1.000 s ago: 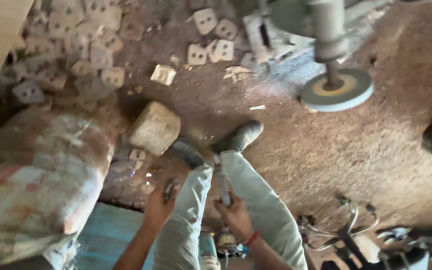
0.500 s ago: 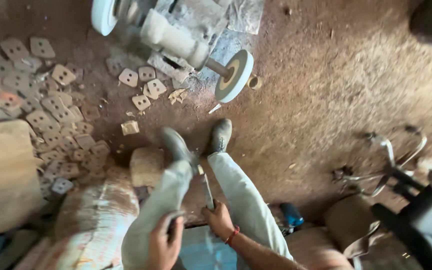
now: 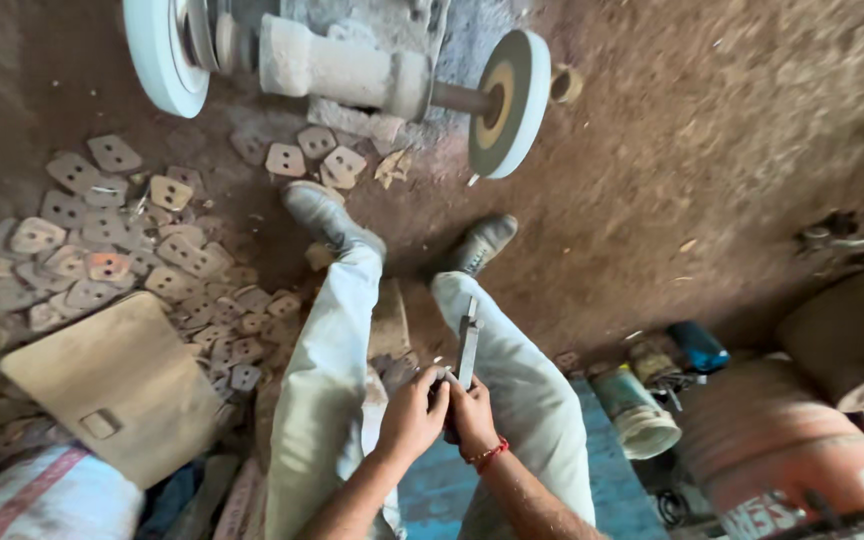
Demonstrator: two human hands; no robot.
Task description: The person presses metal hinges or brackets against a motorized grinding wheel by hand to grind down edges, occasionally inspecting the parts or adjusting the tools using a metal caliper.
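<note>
Steel file [image 3: 468, 343] stands upright between the knees, gripped at its base by the right hand [image 3: 472, 418]; the left hand [image 3: 414, 412] closes beside it. One white bucket [image 3: 638, 410], contents unclear; two grinding wheels [image 3: 508, 100].

**Dusty work clothes, bare arms**

The person wears pale grey-beige trousers [image 3: 337, 380], loose and creased along both legs. On the feet are worn grey shoes [image 3: 327, 215], scuffed and coated in dust. Both forearms are bare, with no sleeves in view. A thin red thread band [image 3: 490, 455] circles the right wrist. The hands [image 3: 442, 415] are bare and gloveless.
</note>
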